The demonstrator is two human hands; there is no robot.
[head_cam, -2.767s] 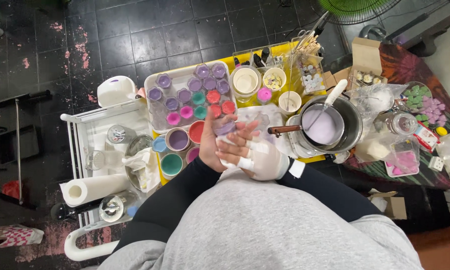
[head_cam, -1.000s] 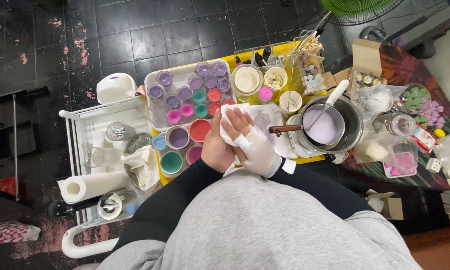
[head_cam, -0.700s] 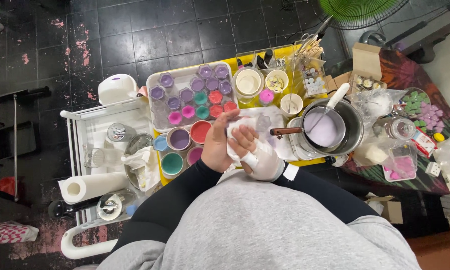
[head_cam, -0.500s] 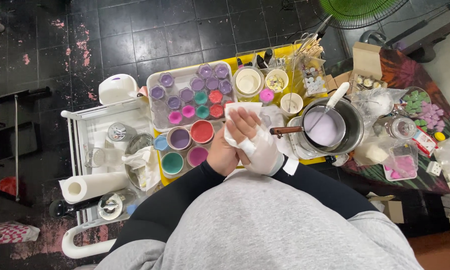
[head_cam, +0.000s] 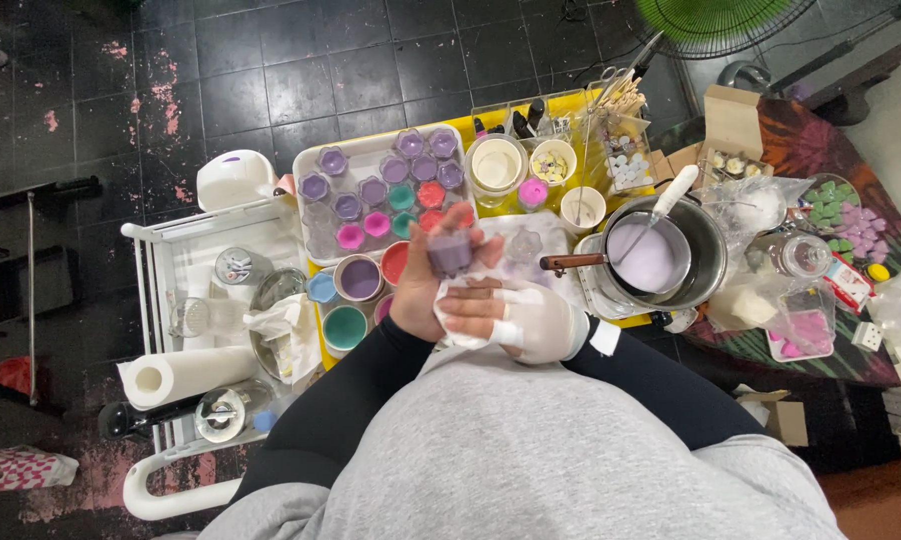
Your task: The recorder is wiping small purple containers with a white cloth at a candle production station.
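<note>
Hands number two: left hand (head_cam: 426,285) holds one purple cup (head_cam: 451,254); right hand (head_cam: 526,320) one tissue (head_cam: 461,295).

A yellow bench (head_cam: 571,100) holds a white tray (head_cam: 316,160) of little colour cups on the left, a silver pot (head_cam: 706,260) of purple stuff on the right, and round cups (head_cam: 498,165) at the far side.

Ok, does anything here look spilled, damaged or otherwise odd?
Pink stains blotch the dark tiled floor. The right hand, with taped fingers, presses white tissue against the left hand, which holds a small purple cup.
</note>
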